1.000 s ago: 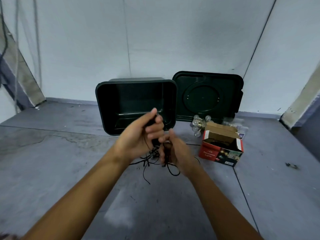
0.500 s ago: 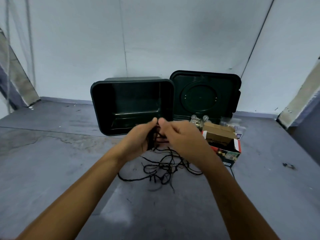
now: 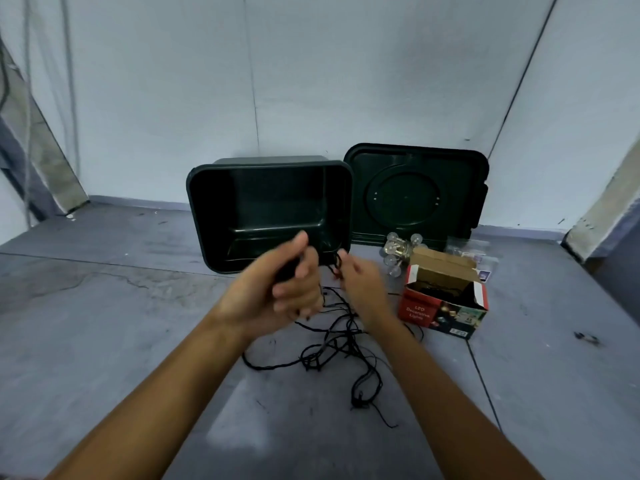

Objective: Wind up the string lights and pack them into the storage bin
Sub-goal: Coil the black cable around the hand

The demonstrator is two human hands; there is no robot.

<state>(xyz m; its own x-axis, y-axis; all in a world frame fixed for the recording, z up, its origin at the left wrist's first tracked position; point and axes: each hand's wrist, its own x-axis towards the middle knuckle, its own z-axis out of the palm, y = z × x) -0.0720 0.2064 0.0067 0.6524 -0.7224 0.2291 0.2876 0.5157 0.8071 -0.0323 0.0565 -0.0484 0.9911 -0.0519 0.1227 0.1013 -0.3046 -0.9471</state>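
A dark green storage bin (image 3: 197,216) lies on its side on the grey floor, its open mouth facing me. My left hand (image 3: 273,292) is raised in front of it and grips a wound bundle of the black string lights. My right hand (image 3: 360,282) pinches a strand of the same wire beside it. The loose rest of the string lights (image 3: 332,348) trails down in a tangle on the floor below both hands.
The bin's lid (image 3: 415,192) leans against the wall to the right of the bin. A cluster of clear bulbs (image 3: 398,251) lies before it. An opened red LED lights box (image 3: 443,299) and a plastic packet (image 3: 481,261) sit at the right.
My right hand has moved away from my left hand to the right, drawing out wire. More of the loose wire now lies spread on the floor toward me.
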